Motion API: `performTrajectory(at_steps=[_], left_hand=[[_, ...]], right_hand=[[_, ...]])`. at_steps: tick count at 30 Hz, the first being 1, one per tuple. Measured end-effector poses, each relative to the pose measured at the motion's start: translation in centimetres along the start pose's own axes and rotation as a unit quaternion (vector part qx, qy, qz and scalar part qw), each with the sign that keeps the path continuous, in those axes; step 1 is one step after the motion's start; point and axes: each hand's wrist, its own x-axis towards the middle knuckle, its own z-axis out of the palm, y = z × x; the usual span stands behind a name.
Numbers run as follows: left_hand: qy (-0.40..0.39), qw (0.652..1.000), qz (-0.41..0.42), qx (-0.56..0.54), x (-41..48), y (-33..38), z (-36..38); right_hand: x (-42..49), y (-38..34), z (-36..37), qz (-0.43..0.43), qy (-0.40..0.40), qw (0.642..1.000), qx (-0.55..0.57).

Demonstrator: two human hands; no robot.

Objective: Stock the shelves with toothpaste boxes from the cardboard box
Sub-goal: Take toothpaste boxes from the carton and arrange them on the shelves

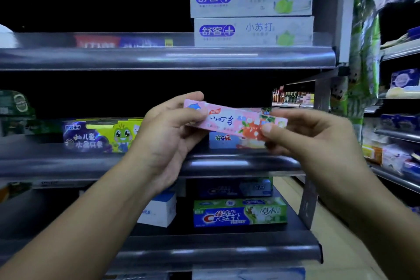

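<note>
- I saw one pink toothpaste box (pixel 234 120) held up in the air in front of the middle shelf (pixel 68 162). It lay long-ways and a little tilted, the right end lower, and it touched no shelf.
- The left hand (pixel 172 136) gripped the left end of it, with the thumb on the printed face and the fingers curled behind.
- The right hand (pixel 313 141) pinched the right end between thumb and fingertips, so both hands were closed on the same box.
- The cardboard box of the task was not in view (I could not tell where it stood).
- On the middle shelf a purple and green children's box (pixel 102 135) lay at the left, and a blue and white box (pixel 223 141) lay farther back, partly hidden by the pink one. The stretch between these two was too dark for me to read.
- Two white boxes (pixel 252 13) were stacked at the right of the top shelf, and a green Crest box (pixel 238 212) lay on the lower shelf.
- My judgement of the step: the pink box was out of the carton and up at the shelf, but the placing itself was not yet done.
- The next move, I think, called for levelling the box and passing it over the raised near lip of the middle shelf. Then it should be set down with the printed face to the front, and only after this should both hands loosen.
</note>
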Motion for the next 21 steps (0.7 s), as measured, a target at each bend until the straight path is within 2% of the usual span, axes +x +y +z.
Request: performTrajectory(at_steps=[4, 7, 9, 13, 16, 21], left_hand=[[0.043, 0.984, 0.035, 0.169, 1.8, -0.8, 0.4], [0.071, 0.942, 0.09, 0.316, 3.6, -1.2, 1.2], [0.081, 0.916, 0.112, 0.376, 4.7, -1.1, 1.7], [0.108, 0.892, 0.09, 0.429, 6.4, -1.2, 2.3], [0.124, 0.873, 0.055, 0.468, 7.1, -1.4, 2.2], [0.097, 0.889, 0.024, 0.447, 7.2, -1.6, 1.5]], right_hand=[[3.2, 0.8, -1.0, -0.036, 0.059, 0.996, -0.061], [5.5, 1.7, -1.3, -0.041, 0.099, 0.987, -0.118], [6.5, 2.1, -1.5, -0.041, 0.111, 0.983, -0.138], [7.7, 3.0, -1.3, -0.023, 0.131, 0.975, -0.178], [8.5, 3.5, -1.1, 0.023, 0.107, 0.967, -0.23], [8.1, 3.7, -1.2, 0.055, 0.083, 0.961, -0.258]])
